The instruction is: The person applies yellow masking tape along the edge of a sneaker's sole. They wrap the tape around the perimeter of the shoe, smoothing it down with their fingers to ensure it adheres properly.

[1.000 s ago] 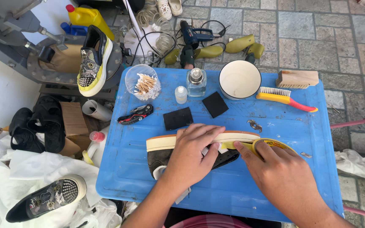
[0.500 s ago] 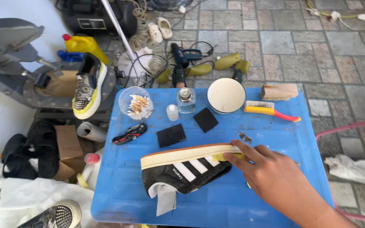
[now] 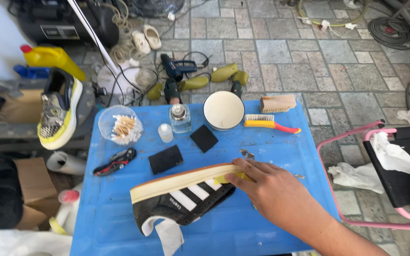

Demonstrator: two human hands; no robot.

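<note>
A black sneaker [image 3: 186,199] with white stripes and a cream sole lies on its side on the blue table [image 3: 281,156], sole edge turned away from me. My right hand [image 3: 274,189] rests at the toe end, fingers closed on a small yellow pad [image 3: 228,178] pressed against the sole's edge. My left hand is out of view.
On the table stand a bowl of cotton swabs [image 3: 119,127], two small bottles [image 3: 180,117], a white bowl [image 3: 223,110], two black pads [image 3: 165,159], a yellow brush [image 3: 271,123], a wooden brush [image 3: 277,103] and a red-black tool [image 3: 115,161]. Pink rack [image 3: 385,180] at right; another shoe [image 3: 59,110] at left.
My left hand left the sneaker and went out of view. The camera tilted up, showing more floor. My right hand stays at the toe end with the yellow pad.
</note>
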